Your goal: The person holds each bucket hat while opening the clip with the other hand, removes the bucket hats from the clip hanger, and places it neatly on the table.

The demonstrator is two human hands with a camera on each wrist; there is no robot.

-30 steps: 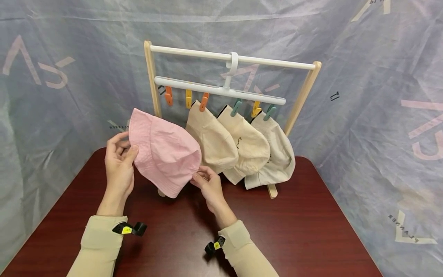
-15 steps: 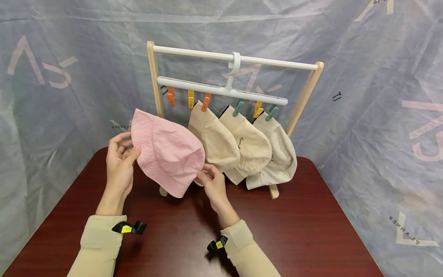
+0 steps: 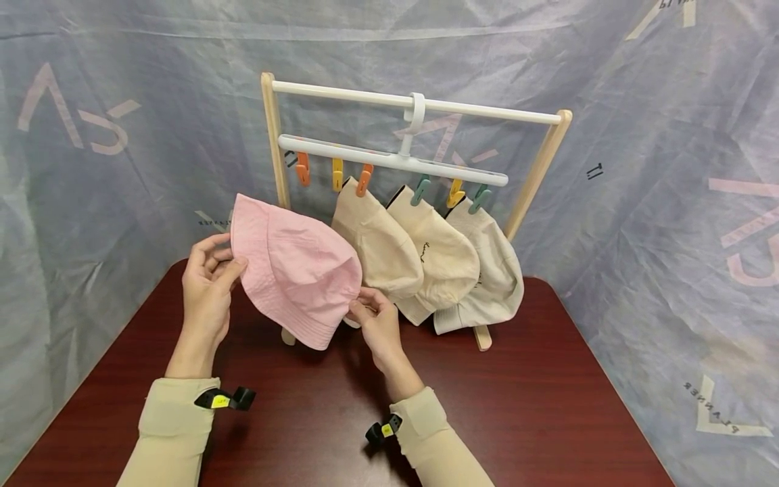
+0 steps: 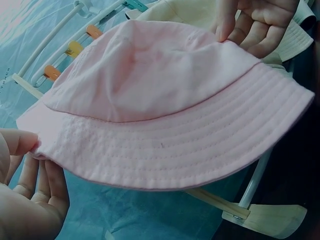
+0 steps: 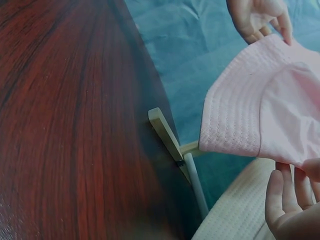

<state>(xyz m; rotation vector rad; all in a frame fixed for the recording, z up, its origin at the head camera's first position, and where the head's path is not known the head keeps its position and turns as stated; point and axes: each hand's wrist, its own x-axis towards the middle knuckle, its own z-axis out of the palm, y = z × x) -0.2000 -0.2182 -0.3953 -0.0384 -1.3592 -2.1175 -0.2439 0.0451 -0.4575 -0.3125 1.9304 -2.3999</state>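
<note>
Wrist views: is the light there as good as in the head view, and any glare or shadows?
Head: brighter, soft sheen on the table, shadow below the right hand; left wrist: dimmer, backdrop blue-green, pink hat stitching readable; right wrist: also dim, backdrop teal.

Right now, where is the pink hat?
In the head view, the hat is left of centre, in front of the rack, between the left hand and right hand.

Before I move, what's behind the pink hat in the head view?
Behind the pink hat: the left wooden post, showing above it, and the leftmost cream hat, showing to its right. Their covered parts can't be seen in that view, nor can anything fully hidden.
</note>
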